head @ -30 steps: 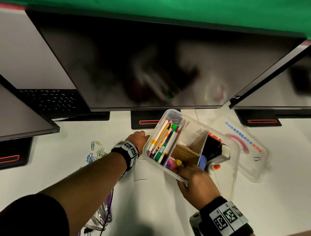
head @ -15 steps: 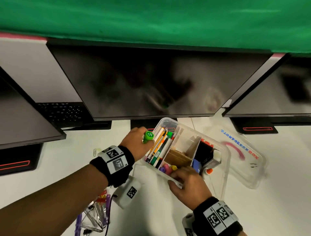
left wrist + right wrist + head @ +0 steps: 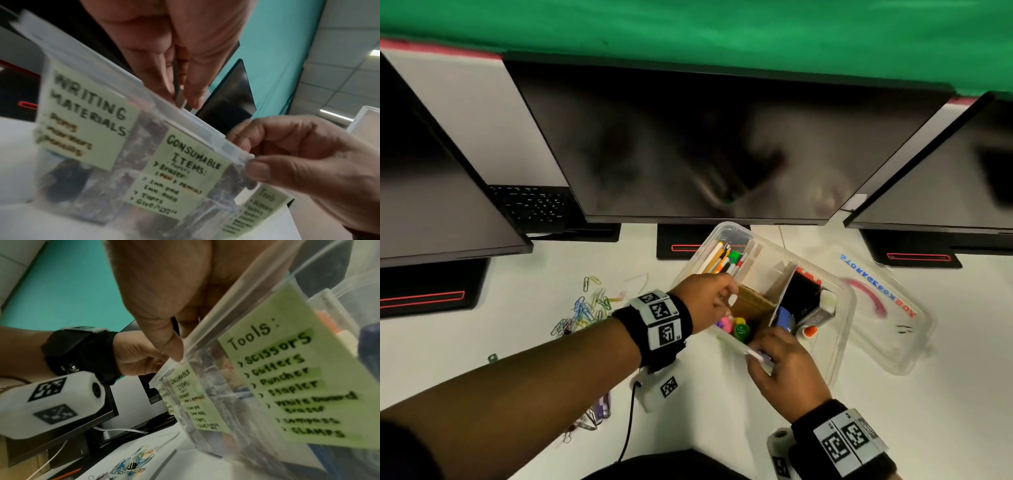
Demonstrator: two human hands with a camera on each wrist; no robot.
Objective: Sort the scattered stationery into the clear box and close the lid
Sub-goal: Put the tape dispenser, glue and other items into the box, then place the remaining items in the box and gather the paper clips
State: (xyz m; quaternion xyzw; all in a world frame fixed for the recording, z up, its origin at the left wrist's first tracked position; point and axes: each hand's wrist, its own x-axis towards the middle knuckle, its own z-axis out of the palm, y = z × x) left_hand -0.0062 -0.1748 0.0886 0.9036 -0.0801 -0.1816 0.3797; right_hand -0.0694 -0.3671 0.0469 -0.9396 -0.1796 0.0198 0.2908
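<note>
The clear box (image 3: pixel 850 301) stands open and tilted on the white desk, with pens (image 3: pixel 717 257) in its left section. Green labels (image 3: pixel 176 177) on its near wall read writing materials, consumable items and tools. My left hand (image 3: pixel 729 299) hovers over the near middle of the box, and in the left wrist view its fingertips (image 3: pixel 197 97) pinch a thin grey stick (image 3: pixel 180 94). My right hand (image 3: pixel 763 346) grips the box's near rim (image 3: pixel 236 151). A green-capped item (image 3: pixel 742 331) lies beside pink and yellow pieces inside. The lid (image 3: pixel 887 329) lies to the right.
Several coloured paper clips (image 3: pixel 585 308) are scattered on the desk left of the box. More clips (image 3: pixel 599 411) sit near my left forearm. Three dark monitors (image 3: pixel 705 144) on black stands close off the back.
My left hand has moved from the box's far left corner to its near middle. The green-capped item it held now lies in the box. The right hand has kept hold of the rim.
</note>
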